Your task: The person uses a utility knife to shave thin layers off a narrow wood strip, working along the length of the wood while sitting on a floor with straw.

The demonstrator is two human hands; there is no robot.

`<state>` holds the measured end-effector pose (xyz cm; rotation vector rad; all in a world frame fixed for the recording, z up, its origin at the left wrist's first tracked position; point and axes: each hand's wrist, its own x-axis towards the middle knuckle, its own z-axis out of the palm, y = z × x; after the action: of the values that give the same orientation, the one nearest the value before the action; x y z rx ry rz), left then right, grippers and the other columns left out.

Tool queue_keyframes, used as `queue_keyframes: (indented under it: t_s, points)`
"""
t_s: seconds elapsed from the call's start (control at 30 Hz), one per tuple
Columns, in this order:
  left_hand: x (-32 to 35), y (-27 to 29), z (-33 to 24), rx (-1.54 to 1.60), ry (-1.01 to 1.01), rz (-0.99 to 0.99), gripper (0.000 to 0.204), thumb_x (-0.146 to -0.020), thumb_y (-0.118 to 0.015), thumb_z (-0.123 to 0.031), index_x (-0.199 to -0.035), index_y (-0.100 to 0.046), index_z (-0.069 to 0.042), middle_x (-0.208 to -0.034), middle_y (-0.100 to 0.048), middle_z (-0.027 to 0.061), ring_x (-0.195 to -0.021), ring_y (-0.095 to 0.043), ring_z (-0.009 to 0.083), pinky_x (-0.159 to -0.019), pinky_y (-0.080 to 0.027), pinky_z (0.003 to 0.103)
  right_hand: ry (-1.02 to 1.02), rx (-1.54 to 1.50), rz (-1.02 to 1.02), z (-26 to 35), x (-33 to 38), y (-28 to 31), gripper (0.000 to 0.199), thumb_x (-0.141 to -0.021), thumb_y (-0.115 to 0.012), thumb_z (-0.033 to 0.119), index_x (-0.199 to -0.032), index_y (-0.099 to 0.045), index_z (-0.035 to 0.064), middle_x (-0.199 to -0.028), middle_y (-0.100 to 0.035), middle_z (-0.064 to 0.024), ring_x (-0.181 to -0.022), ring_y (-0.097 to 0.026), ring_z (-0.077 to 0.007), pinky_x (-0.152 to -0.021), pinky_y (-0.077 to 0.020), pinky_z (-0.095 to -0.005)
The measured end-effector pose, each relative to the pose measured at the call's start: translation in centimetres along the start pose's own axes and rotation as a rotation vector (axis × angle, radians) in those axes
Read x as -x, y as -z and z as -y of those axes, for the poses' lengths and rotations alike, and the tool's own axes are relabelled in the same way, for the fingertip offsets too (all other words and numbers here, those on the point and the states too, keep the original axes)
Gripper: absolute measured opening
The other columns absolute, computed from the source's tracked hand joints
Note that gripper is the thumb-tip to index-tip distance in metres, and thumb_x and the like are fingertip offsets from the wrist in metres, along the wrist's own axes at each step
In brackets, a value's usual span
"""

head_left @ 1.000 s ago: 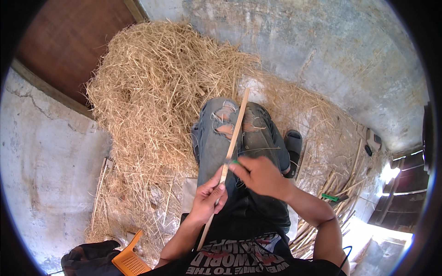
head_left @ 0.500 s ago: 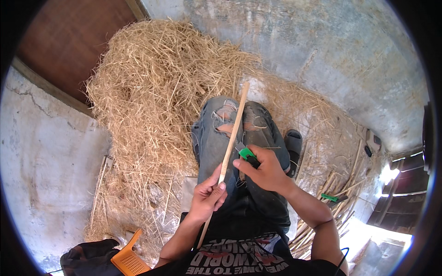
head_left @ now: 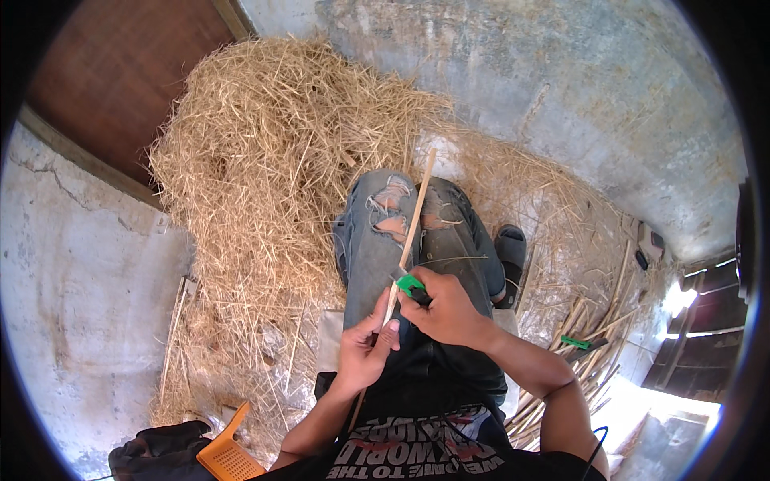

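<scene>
A long, thin pale strip of wood or bamboo (head_left: 418, 208) runs from beyond my knees down toward my waist. My left hand (head_left: 368, 345) grips it near its middle, thumb and fingers pinching it above my lap. In my right hand (head_left: 447, 311) is a green utility knife (head_left: 410, 286), its blade out and lying against the strip just beyond my left fingertips. The knife and fingers cover part of the strip there. A thin shaving or straw (head_left: 455, 258) lies across the jeans beside my right hand.
A big heap of straw (head_left: 273, 136) rises ahead and to the left. Wooden sticks (head_left: 589, 317) lie at right with a second green knife (head_left: 575, 342) on them. An orange plastic chair part (head_left: 228, 457) and dark cloth (head_left: 156, 449) sit at lower left. Walls stand close around.
My right hand has moved left and slightly toward me, bringing the knife blade from beside the strip onto it near my left hand. The strip's far end has shifted slightly toward me.
</scene>
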<state>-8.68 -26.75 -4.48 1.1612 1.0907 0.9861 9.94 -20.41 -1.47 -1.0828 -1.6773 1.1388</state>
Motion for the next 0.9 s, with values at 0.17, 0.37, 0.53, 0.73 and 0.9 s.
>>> queue_keyframes:
  t_s: [0.17, 0.37, 0.53, 0.73, 0.9]
  points:
    - [-0.3, 0.5, 0.5, 0.027, 0.022, -0.003, 0.053, -0.105, -0.056, -0.015, -0.156, -0.04, -0.012, -0.068, -0.058, -0.0026, -0.054, -0.046, 0.0021, -0.048, -0.035, 0.018, -0.023, 0.023, -0.033, -0.6, 0.5, 0.0, 0.026, -0.089, -0.075, 0.02, -0.098, -0.065, -0.0019, -0.071, -0.063, -0.0163, -0.06, -0.061, -0.0175, -0.057, -0.0477, -0.0341]
    - [-0.1, 0.5, -0.1, 0.043, 0.019, 0.094, 0.054, -0.106, -0.054, -0.014, -0.157, -0.037, -0.011, -0.066, -0.057, -0.0001, -0.051, -0.044, 0.003, -0.046, -0.033, 0.019, -0.045, 0.021, -0.117, -0.7, -1.4, 2.0, 0.029, -0.091, -0.078, 0.026, -0.096, -0.069, -0.0005, -0.071, -0.065, -0.0127, -0.063, -0.058, -0.0125, -0.06, -0.0468, -0.0312]
    - [1.1, 0.8, 0.4, -0.017, -0.023, 0.144, 0.054, -0.106, -0.054, -0.015, -0.157, -0.036, -0.009, -0.066, -0.057, 0.0015, -0.051, -0.045, 0.0039, -0.045, -0.034, 0.02, -0.104, -0.064, -0.22, -0.1, -3.6, 5.0, 0.025, -0.094, -0.075, 0.025, -0.091, -0.071, -0.0001, -0.064, -0.054, 0.0, -0.062, -0.048, -0.0052, -0.056, -0.0393, -0.0282]
    - [0.5, 0.9, 0.0, 0.008, 0.01, 0.279, 0.057, -0.105, -0.058, -0.019, -0.156, -0.037, -0.007, -0.078, -0.064, 0.0031, -0.059, -0.051, 0.0052, -0.054, -0.041, 0.022, -0.057, -0.175, -0.205, 2.2, -5.8, 8.8, 0.021, -0.095, -0.072, 0.021, -0.093, -0.073, 0.0005, -0.06, -0.051, 0.007, -0.06, -0.044, -0.0025, -0.054, -0.0354, -0.0254]
    - [-4.9, -0.5, 1.4, 0.579, 0.129, 0.502, 0.088, -0.097, -0.052, -0.059, -0.159, -0.028, -0.003, -0.137, -0.055, 0.0269, -0.1, -0.067, 0.0253, -0.083, -0.055, 0.033, -0.129, -0.433, -0.191, 4.6, -4.5, 11.6, 0.019, -0.094, -0.07, 0.015, -0.083, -0.066, -0.0001, -0.063, -0.058, -0.0021, -0.042, -0.046, -0.0071, -0.047, -0.0395, -0.0239]
